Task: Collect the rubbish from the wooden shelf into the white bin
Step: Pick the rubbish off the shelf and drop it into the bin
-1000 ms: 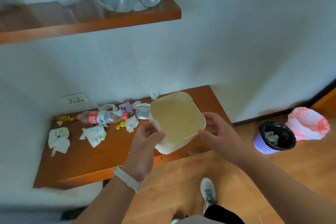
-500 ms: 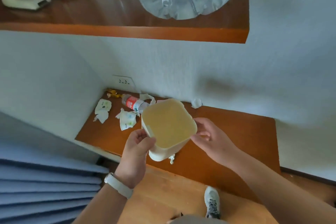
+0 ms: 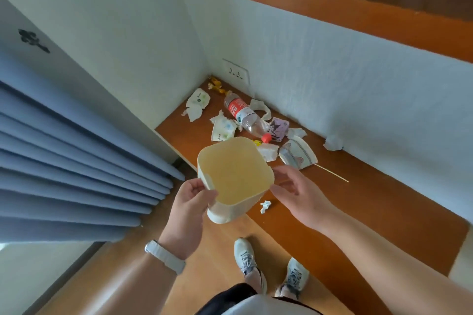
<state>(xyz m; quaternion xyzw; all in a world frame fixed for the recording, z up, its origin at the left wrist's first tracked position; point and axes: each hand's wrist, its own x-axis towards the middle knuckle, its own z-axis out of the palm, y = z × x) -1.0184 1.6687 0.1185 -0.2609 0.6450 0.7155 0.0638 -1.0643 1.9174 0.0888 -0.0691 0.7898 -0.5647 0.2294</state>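
Observation:
My left hand [image 3: 190, 202] grips the near left rim of the white bin [image 3: 234, 178], thumb inside; the bin looks empty. My right hand [image 3: 297, 192] hovers at the bin's right side with loosely spread fingers, at or just off its wall. The bin hangs above the front left part of the wooden shelf [image 3: 371, 202]. Beyond it lie a plastic bottle [image 3: 244, 116] with a red label, torn paper scraps [image 3: 197, 105], a flattened paper cup [image 3: 298, 155], a purple wrapper [image 3: 279, 128], a thin stick [image 3: 331, 173] and a small paper ball [image 3: 265, 206].
Blue pleated curtains [image 3: 76, 161] hang at the left. A wall socket [image 3: 235, 73] sits above the shelf's far corner. An upper wooden shelf [image 3: 332, 5] runs overhead. A crumpled tissue [image 3: 332, 143] lies against the wall. My shoes [image 3: 249, 261] stand on the wood floor.
The view has swung left and tilted down over the shelf, bringing the curtains in. The bin stays in my left hand; my right hand remains beside it.

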